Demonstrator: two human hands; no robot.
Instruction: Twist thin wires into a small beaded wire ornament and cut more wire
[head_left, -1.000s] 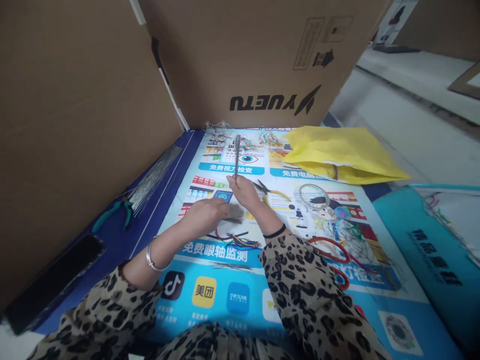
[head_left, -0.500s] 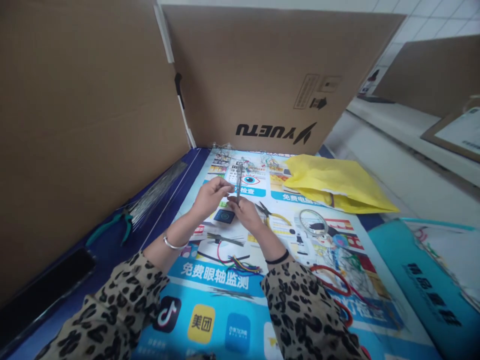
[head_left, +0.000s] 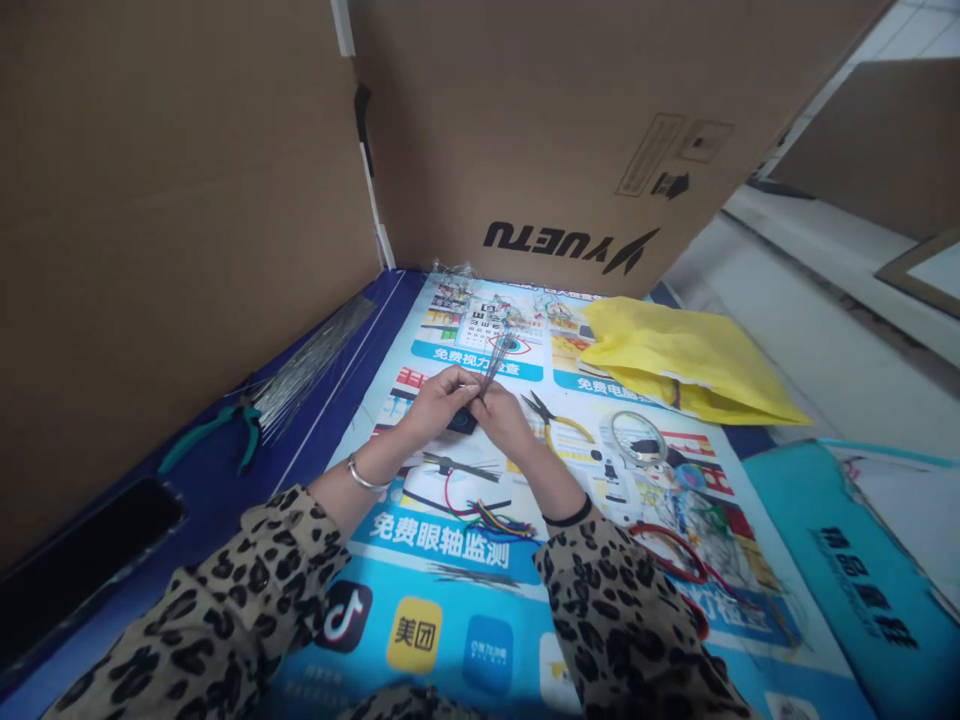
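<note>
A bundle of thin grey metal wires (head_left: 496, 362) fans out upward and to the right from my two hands, which meet over the middle of the printed sheet. My right hand (head_left: 505, 420) is closed around the lower end of the bundle. Fingers of my left hand (head_left: 442, 404) are pinched together at the same lower end, touching the right hand. The wires' bottom tips are hidden by the fingers. Below the hands lie another small bunch of wires (head_left: 469, 467) and several coloured threads (head_left: 496, 522). Yellow-handled pliers (head_left: 559, 425) lie right of my right hand.
Cardboard walls (head_left: 525, 130) stand behind and to the left. Teal-handled pliers (head_left: 214, 435) and a long wire bundle (head_left: 311, 365) lie left. To the right are a yellow bag (head_left: 690, 350), a clear ring-shaped roll (head_left: 637, 438), red cord (head_left: 671, 552) and a teal folder (head_left: 825, 540).
My left hand has closed in on the lower end of the wires and now meets my right hand. The bundle has tilted from upright to the right. The camera view has shifted slightly.
</note>
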